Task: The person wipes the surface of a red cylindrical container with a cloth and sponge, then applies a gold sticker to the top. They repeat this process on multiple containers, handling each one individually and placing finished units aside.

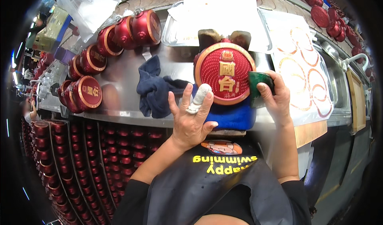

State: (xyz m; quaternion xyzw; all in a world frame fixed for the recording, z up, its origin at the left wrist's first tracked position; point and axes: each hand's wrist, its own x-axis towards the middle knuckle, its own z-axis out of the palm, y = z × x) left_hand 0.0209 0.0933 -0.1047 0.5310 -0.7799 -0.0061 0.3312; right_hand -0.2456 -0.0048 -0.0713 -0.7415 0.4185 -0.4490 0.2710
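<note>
A round red drum-shaped bottle with a gold rim and raised gold characters lies face up in front of me. It rests on a blue pad, between two dark brown supports at its far side. My right hand pinches a flat green scraper at the bottle's right rim. My left hand has its fingers spread, with a white wrap round one finger. That finger reaches the bottle's lower left edge; whether it presses there I cannot tell. A dark blue cloth lies crumpled left of this hand.
Several similar red bottles stand in a curve at the left. Behind the work is a metal tray with white paper. Sheets with gold ring decals lie right, beside a sink. Racks of red bottles fill the lower left.
</note>
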